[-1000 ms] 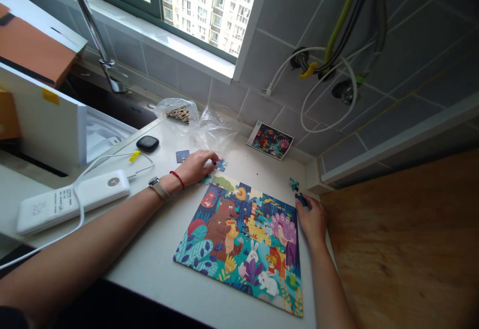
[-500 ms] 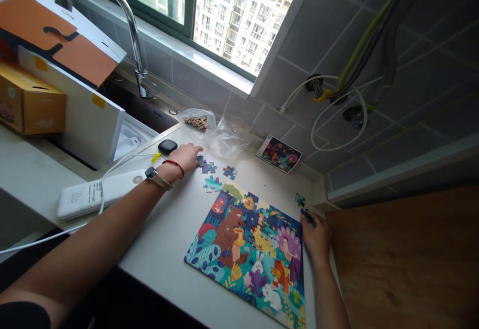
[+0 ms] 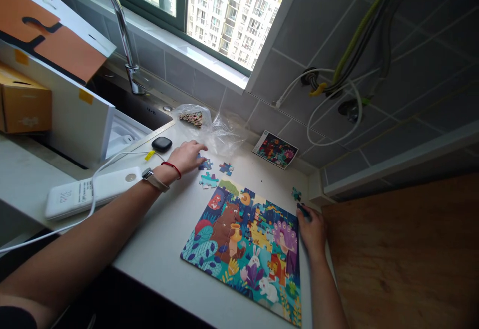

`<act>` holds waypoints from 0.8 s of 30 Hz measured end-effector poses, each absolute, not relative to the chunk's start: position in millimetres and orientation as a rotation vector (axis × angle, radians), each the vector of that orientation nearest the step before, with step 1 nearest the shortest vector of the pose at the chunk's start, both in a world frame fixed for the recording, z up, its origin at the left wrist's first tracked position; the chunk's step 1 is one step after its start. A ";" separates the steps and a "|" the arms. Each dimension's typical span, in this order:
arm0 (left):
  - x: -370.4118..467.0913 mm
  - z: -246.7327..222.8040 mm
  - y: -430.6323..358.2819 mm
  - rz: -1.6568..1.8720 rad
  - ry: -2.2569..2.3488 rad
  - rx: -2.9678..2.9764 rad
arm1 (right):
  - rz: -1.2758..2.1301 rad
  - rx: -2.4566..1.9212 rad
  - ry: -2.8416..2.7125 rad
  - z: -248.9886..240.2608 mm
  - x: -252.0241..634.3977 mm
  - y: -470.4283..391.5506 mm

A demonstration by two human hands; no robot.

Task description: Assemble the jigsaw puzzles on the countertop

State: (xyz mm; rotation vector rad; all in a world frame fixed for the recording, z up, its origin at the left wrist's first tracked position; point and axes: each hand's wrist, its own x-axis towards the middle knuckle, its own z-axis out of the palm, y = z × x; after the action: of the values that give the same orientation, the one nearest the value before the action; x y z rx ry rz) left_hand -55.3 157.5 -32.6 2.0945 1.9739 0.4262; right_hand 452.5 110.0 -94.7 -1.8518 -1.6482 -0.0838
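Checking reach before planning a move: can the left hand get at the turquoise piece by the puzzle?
Probably yes: the turquoise piece lies uncovered on the counter, close to the left hand, with nothing seen blocking the way.

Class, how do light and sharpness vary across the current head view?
Head view: the window glares, washing out the buildings; the tiled wall darkens towards the right; the plastic bag shows pale highlights; the power bank's small print looks too soft to read.
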 end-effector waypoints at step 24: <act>2.8 -63.8 160.6 1.176 1.227 2.137 | -0.012 -1.714 -1.564 -79.8 434.7 107.0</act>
State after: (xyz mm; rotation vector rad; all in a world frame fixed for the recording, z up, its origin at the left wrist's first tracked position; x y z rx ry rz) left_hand 2.8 160.6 -63.8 2.1375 1.2273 1.1759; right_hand 434.7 107.0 -79.8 -1.7139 -1.5643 -0.0115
